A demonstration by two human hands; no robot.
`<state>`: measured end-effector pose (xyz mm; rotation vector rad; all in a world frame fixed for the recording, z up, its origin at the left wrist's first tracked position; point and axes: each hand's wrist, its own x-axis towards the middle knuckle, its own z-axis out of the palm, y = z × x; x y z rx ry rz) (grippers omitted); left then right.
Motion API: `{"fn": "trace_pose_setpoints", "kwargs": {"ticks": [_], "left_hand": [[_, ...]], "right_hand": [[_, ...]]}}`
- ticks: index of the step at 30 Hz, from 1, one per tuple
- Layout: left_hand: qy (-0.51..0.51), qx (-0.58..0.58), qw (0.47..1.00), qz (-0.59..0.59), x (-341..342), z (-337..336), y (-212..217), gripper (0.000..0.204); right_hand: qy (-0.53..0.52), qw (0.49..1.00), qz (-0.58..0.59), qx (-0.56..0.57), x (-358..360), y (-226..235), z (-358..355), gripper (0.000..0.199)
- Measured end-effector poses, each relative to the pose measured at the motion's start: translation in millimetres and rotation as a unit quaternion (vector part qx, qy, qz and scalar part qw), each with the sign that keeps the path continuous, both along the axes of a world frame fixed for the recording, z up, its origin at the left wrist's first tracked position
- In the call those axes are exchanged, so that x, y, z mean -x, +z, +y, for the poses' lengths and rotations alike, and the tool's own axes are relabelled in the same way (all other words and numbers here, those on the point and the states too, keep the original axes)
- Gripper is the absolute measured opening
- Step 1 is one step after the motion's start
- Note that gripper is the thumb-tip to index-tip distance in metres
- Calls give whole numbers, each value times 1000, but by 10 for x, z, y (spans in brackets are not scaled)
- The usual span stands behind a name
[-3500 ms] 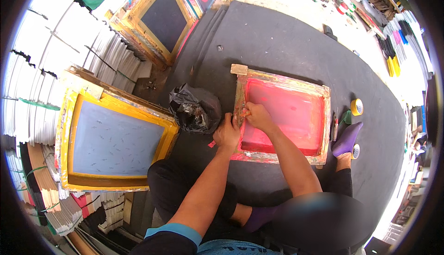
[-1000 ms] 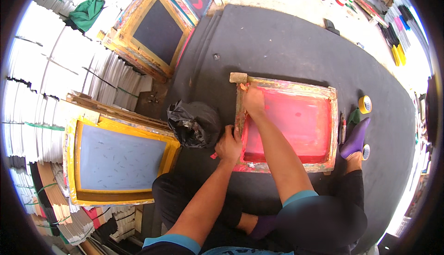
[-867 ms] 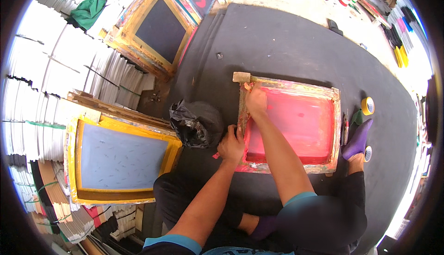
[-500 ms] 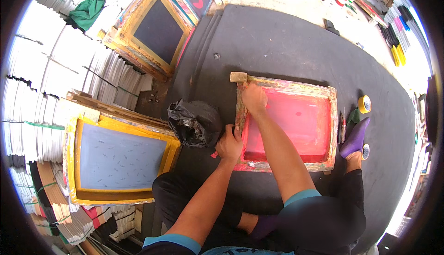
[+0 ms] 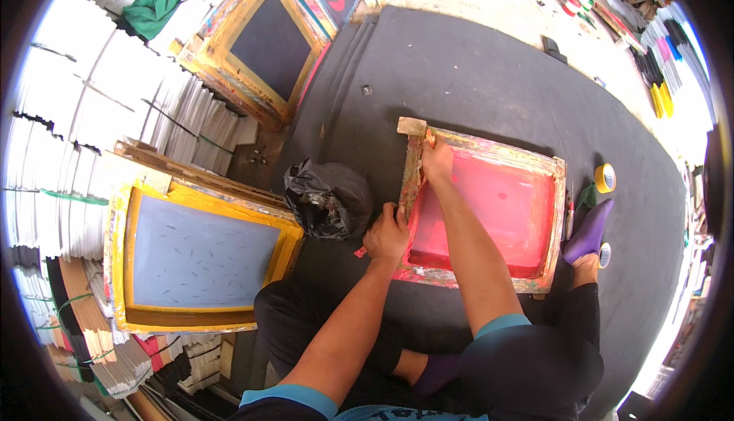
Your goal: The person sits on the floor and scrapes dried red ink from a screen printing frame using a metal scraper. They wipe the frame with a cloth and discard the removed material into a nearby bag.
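Observation:
A wooden screen-printing frame (image 5: 489,279) with pink-red stained mesh lies on the black mat in front of me. My left hand (image 5: 388,234) is closed at its left side, thumb and fingers curled against the wood. Over the frame's upper-left corner my right hand (image 5: 437,160) is closed with its fingertips on the left rail; its palm side is hidden. A small wooden block (image 5: 411,126) sits at that corner. Beside my left hand lie a small red scrap (image 5: 361,252) and a crumpled black plastic bag (image 5: 329,201).
A yellow-edged screen (image 5: 206,257) stands at the left, near stacks of white sheets (image 5: 57,169). More framed screens (image 5: 275,46) lean farther back. To the right are a yellow tape roll (image 5: 605,178), another roll (image 5: 605,256), a slim tool (image 5: 569,215) and my purple-socked foot (image 5: 587,230).
The screen-printing frame has shifted slightly right and turned a little clockwise, with both my hands moving along with it. The whole view has also swung slightly.

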<state>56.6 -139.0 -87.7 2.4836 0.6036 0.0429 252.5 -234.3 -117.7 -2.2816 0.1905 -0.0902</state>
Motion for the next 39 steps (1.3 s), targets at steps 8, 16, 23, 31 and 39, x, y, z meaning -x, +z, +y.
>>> {"fn": "trace_pose_setpoints", "kwargs": {"ticks": [8, 16, 23, 31, 39], "left_hand": [[8, -10, 1000, 12, 3, 14, 36, 27], [-1, -8, 1000, -2, 1, -1, -33, 26], [2, -12, 1000, 26, -9, 14, -23, 28], [1, 33, 999, 41, -9, 35, 53, 36], [1, 18, 1000, 22, -4, 14, 50, 37]], "right_hand": [[102, 971, 97, 193, 73, 685, 135, 29], [143, 973, 58, 173, -38, 493, -11, 28], [1, 1000, 20, 5, 368, 342, -86, 28], [19, 994, 86, 57, 276, 525, -54, 34], [75, 990, 92, 80, 380, 438, -112, 28]]}}
